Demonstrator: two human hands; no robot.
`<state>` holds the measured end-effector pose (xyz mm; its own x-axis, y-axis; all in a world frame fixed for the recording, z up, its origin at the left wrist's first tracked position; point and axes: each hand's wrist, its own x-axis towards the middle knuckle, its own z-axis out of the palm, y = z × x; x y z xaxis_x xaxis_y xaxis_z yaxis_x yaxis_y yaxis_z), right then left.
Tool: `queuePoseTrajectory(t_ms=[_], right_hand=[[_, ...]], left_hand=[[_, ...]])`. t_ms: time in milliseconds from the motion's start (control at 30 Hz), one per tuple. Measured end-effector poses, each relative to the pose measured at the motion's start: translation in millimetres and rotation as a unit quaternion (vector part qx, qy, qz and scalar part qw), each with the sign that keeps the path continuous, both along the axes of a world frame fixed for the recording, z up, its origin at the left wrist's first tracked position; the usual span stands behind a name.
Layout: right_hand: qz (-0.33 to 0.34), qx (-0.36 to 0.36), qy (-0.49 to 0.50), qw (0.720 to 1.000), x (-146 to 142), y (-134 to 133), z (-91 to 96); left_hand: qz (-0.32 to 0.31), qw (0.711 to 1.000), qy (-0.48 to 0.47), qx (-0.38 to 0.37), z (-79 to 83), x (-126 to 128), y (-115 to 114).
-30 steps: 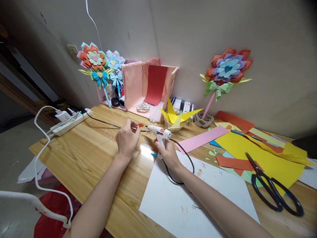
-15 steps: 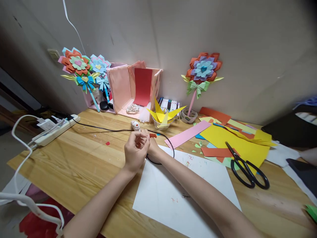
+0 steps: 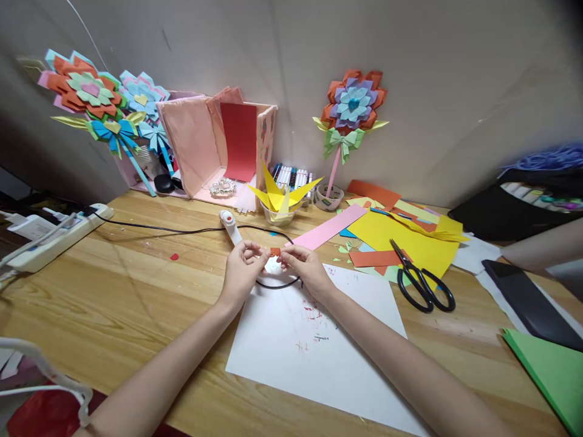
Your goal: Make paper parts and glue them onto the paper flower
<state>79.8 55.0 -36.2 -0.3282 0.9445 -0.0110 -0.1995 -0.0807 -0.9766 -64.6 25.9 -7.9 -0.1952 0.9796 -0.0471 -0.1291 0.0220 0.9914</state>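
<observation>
The left hand [image 3: 245, 267] and right hand [image 3: 308, 270] pinch a small orange paper piece [image 3: 275, 252] between them, near the far edge of the white sheet [image 3: 282, 358], the glue gun [image 3: 230, 226] just beyond. They're probably pressing or shaping it; the next move calls for a light, steady touch.

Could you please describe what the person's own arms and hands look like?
The left hand and right hand are ungloved, with no ring, watch or bracelet visible. The left forearm and right forearm are bare, with no sleeve showing in view. The fingernails are too small to judge.
</observation>
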Motion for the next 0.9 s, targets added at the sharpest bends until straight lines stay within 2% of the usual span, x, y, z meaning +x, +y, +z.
queuePoseTrajectory(t_ms=[167, 433, 900], right_hand=[[-0.018, -0.015, 0.004, 1.000, -1.8, 1.4, 0.2], [-0.024, -0.003, -0.010, 1.000, -0.6, -0.8, 0.3], [-0.026, -0.004, -0.026, 0.999, -1.4, -1.8, 2.6]], left_hand=[[0.000, 1.000, 0.012, -0.013, -2.0, 0.9, -0.6], [0.019, 0.996, 0.076, 0.032, -6.6, 0.6, -3.0], [0.025, 0.985, 0.158, 0.068, -3.4, 2.1, -7.0]])
